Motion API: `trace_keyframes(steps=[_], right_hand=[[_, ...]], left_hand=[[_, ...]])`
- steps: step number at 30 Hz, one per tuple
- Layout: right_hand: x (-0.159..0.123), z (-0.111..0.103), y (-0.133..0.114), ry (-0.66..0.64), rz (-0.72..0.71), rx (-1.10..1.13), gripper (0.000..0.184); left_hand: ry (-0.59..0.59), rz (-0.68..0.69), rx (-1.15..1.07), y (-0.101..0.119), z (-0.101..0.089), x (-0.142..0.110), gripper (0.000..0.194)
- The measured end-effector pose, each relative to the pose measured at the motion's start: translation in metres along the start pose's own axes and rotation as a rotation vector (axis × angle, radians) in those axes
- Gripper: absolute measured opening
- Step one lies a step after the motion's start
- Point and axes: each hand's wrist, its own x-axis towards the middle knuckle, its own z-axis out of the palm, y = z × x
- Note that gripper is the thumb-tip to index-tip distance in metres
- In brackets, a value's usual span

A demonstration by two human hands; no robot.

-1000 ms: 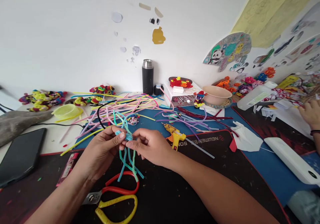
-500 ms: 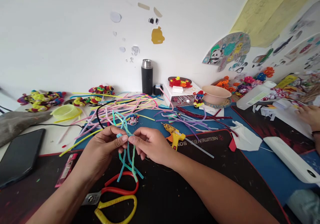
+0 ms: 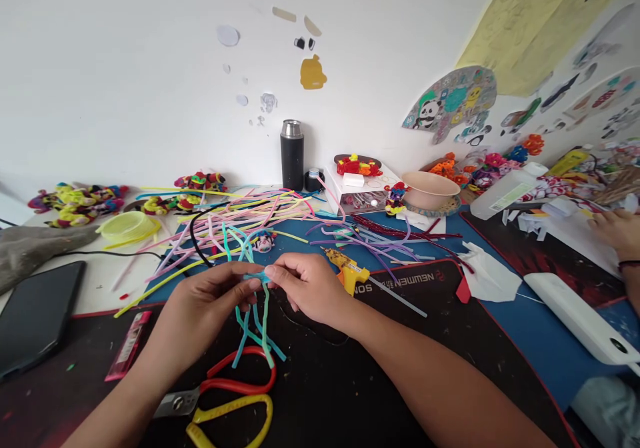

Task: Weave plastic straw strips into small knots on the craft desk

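Note:
Between my two hands is a bundle of blue and green pipe cleaners, with loose ends sticking out above and below the fingers. My left hand pinches the middle of the bundle from the left, thumb on top. From the right, my right hand grips the same middle with thumb and bent fingers. The fingertips of both hands nearly meet, hiding part of the join. Just below the hanging ends lie scissors with one red and one yellow handle. A yellow glue gun rests beyond my right wrist.
Pink and yellow pipe cleaners spread behind my hands, purple ones to the right. A black thermos stands by the wall. A phone lies at left. Another person's hand rests at far right.
My left fingers have shifted slightly on the middle of the bundle, and a blue strand now shows stretched between both thumbs. The whole view has shifted a little.

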Motion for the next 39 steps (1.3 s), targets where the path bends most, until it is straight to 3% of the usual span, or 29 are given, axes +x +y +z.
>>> trace_keyframes(steps=[6, 10, 20, 26, 34, 39], right_hand=[[-0.001, -0.002, -0.003, 0.018, -0.040, -0.187, 0.036], [-0.001, -0.002, -0.002, 0.026, -0.100, -0.290, 0.035], [-0.003, 0.002, 0.004, 0.034, -0.230, -0.485, 0.038], [-0.003, 0.002, 0.001, 0.016, -0.188, -0.348, 0.044], [0.001, -0.003, -0.001, 0.072, -0.119, -0.227, 0.048], [0.000, -0.003, -0.002, 0.078, -0.110, -0.185, 0.049]], left_hand=[[0.064, 0.254, 0.233, -0.002, 0.005, -0.002, 0.018], [0.089, 0.207, 0.235, -0.001, 0.005, -0.002, 0.020], [-0.012, 0.138, 0.234, 0.008, 0.007, -0.005, 0.040], [-0.078, -0.020, 0.039, 0.006, 0.011, -0.005, 0.048], [0.067, 0.158, 0.204, -0.004, 0.013, -0.003, 0.028], [0.076, 0.253, 0.248, 0.000, 0.011, -0.004, 0.022]])
